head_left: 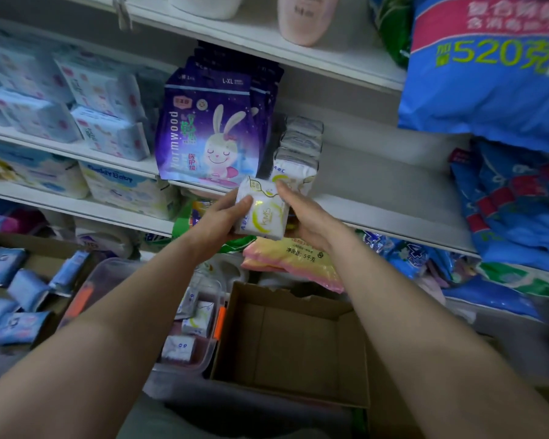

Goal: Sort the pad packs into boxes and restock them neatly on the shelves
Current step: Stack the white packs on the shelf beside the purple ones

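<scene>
Both hands, left (220, 213) and right (301, 210), clamp a white pad pack (262, 213) from either side, just before the shelf (377, 198) edge beside the stacked white packs (298, 153). Pushed in crooked (the plastic looks slippery), it could topple that stack or drop into the open cardboard box (293, 346) below.

White pad pack (262, 210) with yellow crescent, held before the shelf (377, 198).

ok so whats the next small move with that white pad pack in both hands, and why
Probably ease the white pad pack with the yellow crescent, gripped by the left hand and right hand, forward onto the white shelf, beside the row of matching white packs. It sits just before that row, and bare shelf lies alongside.
</scene>
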The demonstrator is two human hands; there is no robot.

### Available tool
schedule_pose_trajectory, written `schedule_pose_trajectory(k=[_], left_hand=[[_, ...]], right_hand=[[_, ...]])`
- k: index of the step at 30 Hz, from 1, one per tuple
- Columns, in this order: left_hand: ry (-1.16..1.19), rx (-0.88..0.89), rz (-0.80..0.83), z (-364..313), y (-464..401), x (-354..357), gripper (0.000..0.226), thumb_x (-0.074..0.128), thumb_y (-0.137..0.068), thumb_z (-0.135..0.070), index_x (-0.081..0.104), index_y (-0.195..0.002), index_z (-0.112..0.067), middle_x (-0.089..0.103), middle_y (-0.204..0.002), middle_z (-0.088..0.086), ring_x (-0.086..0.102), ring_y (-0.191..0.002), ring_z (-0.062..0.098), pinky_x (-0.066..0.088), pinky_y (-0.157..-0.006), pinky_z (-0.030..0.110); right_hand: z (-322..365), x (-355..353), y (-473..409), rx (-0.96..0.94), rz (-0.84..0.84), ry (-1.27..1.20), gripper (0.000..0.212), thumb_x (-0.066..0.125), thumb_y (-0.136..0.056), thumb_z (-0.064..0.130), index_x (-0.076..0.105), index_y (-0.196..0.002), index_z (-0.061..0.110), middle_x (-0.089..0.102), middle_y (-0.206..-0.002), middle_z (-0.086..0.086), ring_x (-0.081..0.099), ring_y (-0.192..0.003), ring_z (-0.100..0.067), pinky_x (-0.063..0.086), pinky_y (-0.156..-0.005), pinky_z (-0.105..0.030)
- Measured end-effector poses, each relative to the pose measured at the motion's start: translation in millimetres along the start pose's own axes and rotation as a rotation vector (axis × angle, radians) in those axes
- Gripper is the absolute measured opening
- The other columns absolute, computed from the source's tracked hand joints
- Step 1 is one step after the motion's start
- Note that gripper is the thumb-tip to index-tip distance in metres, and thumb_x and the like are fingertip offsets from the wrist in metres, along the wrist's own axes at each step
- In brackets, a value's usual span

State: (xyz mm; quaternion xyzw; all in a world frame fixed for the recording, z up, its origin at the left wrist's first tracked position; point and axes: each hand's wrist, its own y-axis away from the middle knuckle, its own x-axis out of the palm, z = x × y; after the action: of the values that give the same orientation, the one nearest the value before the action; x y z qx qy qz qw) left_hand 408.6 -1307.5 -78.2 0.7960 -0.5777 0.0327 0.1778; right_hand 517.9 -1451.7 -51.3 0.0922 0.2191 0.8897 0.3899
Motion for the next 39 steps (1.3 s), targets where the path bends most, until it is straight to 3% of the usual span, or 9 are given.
schedule_pose_trajectory(k=[3,7,10,14,21,25,30,36,39], left_hand=[[-0.013,-0.017,-0.052,-8.2,2.5,12.0,0.036,0.036,-0.102,-0.045,0.059,-0.118,-0.023,0.069,-0.109,0.005,0.068,-0.093,0.017,0.055,-0.079,0.031],[0.033,-0.118,-0.032,-7.9,1.3,14.1,0.060,0.031,-0.094,-0.066,0.064,-0.111,-0.020,0.070,-0.104,0.004,0.067,-0.093,0.018,0.053,-0.082,0.031],[-0.012,-0.120,0.050,-0.4,4.7,20.1,0.046,0.063,-0.083,-0.052,0.062,-0.114,-0.017,0.070,-0.113,0.006,0.069,-0.092,0.016,0.055,-0.085,0.031],[-0.029,-0.073,-0.002,7.8,2.6,22.0,0.069,0.083,-0.068,-0.029,0.052,-0.127,-0.008,0.063,-0.125,0.010,0.065,-0.110,0.023,0.053,-0.096,0.043],[-0.282,0.018,-0.035,7.3,-2.6,19.4,0.055,0.072,-0.081,0.003,0.044,-0.127,-0.005,0.062,-0.110,0.002,0.064,-0.096,0.012,0.056,-0.071,0.020],[-0.405,0.090,-0.066,6.5,-16.7,18.2,0.054,0.078,-0.077,-0.003,0.045,-0.119,-0.011,0.062,-0.119,0.010,0.064,-0.105,0.023,0.055,-0.086,0.034],[-0.742,0.182,-0.234,-3.1,-42.5,22.8,0.060,0.076,-0.082,-0.020,0.048,-0.135,-0.019,0.050,-0.122,0.014,0.061,-0.096,0.025,0.053,-0.089,0.039],[-0.792,0.198,-0.194,-2.0,-59.8,34.6,0.051,0.064,-0.091,-0.020,0.047,-0.139,-0.014,0.060,-0.119,0.013,0.062,-0.095,0.025,0.047,-0.077,0.031],[-0.728,0.170,-0.219,1.2,-61.7,34.3,0.057,0.067,-0.090,-0.021,0.040,-0.140,-0.011,0.059,-0.113,0.004,0.063,-0.100,0.026,0.053,-0.082,0.041]], right_hand=[[0.2,-5.8,11.1,-0.038,-0.031,-0.128,0.030,0.059,-0.096,0.041,0.062,-0.118,0.021,0.073,-0.109,-0.003,0.070,-0.100,-0.020,0.057,-0.084,-0.037],[-3.3,-18.8,17.6,-0.016,-0.104,-0.269,0.039,0.062,-0.094,0.039,0.064,-0.117,0.008,0.073,-0.110,-0.011,0.068,-0.105,-0.027,0.056,-0.090,-0.044],[-7.8,-21.5,24.8,-0.006,-0.105,-0.302,0.035,0.059,-0.096,0.039,0.067,-0.107,0.006,0.073,-0.105,-0.013,0.070,-0.098,-0.026,0.056,-0.090,-0.042],[-10.4,-21.5,33.2,0.027,-0.063,-0.368,0.036,0.058,-0.097,0.035,0.064,-0.114,0.003,0.072,-0.111,-0.016,0.070,-0.102,-0.025,0.056,-0.093,-0.041],[-10.3,-43.0,27.8,-0.058,-0.038,0.146,0.064,0.075,-0.085,0.011,0.047,-0.142,0.021,0.066,-0.122,-0.002,0.067,-0.106,-0.018,0.055,-0.094,-0.036],[-5.4,-46.2,19.6,-0.105,-0.093,0.171,0.068,0.079,-0.079,0.005,0.050,-0.139,0.019,0.066,-0.118,0.001,0.067,-0.105,-0.019,0.055,-0.095,-0.044],[-5.8,-47.2,1.4,-0.166,-0.276,0.264,0.084,0.084,-0.075,0.015,0.039,-0.146,0.021,0.056,-0.132,0.000,0.058,-0.116,-0.019,0.050,-0.101,-0.040],[-7.2,-41.4,-15.3,-0.208,-0.384,0.399,0.080,0.082,-0.078,0.015,0.037,-0.144,0.018,0.055,-0.132,0.000,0.057,-0.115,-0.019,0.048,-0.102,-0.039],[-8.8,-41.4,-19.7,-0.211,-0.420,0.418,0.079,0.080,-0.079,0.014,0.034,-0.143,0.016,0.055,-0.134,-0.001,0.056,-0.112,-0.017,0.048,-0.098,-0.033]])
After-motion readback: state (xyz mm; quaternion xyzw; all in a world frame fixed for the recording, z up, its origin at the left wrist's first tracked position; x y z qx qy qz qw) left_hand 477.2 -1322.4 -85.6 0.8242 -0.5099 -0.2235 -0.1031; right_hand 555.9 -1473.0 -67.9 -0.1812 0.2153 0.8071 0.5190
